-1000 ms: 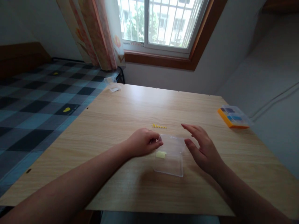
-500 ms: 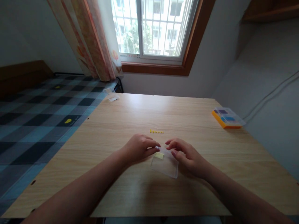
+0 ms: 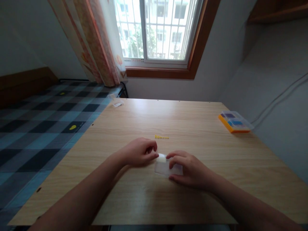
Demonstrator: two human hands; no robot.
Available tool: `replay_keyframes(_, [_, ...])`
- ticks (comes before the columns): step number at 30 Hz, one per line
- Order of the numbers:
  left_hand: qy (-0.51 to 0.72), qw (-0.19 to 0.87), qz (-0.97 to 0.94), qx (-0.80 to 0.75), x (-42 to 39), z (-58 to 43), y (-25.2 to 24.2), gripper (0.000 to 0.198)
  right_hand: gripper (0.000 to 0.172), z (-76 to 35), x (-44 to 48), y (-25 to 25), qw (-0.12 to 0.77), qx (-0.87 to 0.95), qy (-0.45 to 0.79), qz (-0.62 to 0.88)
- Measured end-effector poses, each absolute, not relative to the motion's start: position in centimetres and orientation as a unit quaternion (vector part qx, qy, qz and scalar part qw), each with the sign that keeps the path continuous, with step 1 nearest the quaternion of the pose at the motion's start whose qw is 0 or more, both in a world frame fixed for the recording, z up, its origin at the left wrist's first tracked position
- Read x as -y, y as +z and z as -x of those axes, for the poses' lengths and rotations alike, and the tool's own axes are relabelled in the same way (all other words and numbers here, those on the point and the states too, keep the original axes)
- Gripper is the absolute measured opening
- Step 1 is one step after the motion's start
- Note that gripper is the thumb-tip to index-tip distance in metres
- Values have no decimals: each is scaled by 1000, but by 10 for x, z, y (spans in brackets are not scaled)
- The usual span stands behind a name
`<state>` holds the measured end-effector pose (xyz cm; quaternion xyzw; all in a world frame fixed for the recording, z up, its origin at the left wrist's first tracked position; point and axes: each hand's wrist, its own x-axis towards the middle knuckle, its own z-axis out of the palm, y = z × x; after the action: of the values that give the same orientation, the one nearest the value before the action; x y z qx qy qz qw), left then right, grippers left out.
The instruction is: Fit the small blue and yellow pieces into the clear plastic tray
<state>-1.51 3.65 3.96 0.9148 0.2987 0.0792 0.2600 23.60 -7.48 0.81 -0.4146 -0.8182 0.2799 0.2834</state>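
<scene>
A small clear plastic box (image 3: 162, 169) lies on the table in front of me with its lid down. Something pale yellow (image 3: 161, 158) shows faintly through its far left part. My right hand (image 3: 184, 166) spans the box from the right, its fingers at the far side and its thumb along the near edge. Beside the box's far left corner is my left hand (image 3: 141, 152), with curled fingers, the thumb stretched toward the corner and a gap between them. Whether that thumb touches the box I cannot tell. Beyond the hands lies a row of tiny yellow pieces (image 3: 161, 137).
Another clear plastic box (image 3: 117, 102) stands open at the table's far left corner. At the right edge sits an orange case (image 3: 234, 123) with a clear lid and blue and purple contents. A checkered bed (image 3: 55, 128) adjoins the wooden table (image 3: 197, 128) on the left.
The box's raised lid has come down over it. My right hand has shifted down around the box, and my left hand has drawn slightly left, away from it.
</scene>
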Motion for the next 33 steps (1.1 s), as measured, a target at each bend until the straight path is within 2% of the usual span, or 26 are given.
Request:
replay_keyframes(6, [21,210,-931,-298,-25,6,36,27,25,-235,73,-3,269,822,256,431])
replay_keyframes(20, [13,219,-915,-340,-21,2,36,31,22,-230,76,3,254,811,271,451])
replay_keyframes(33, [-19,227,-910,-346,-24,1,39,27,21,-224,79,0,242,813,250,466])
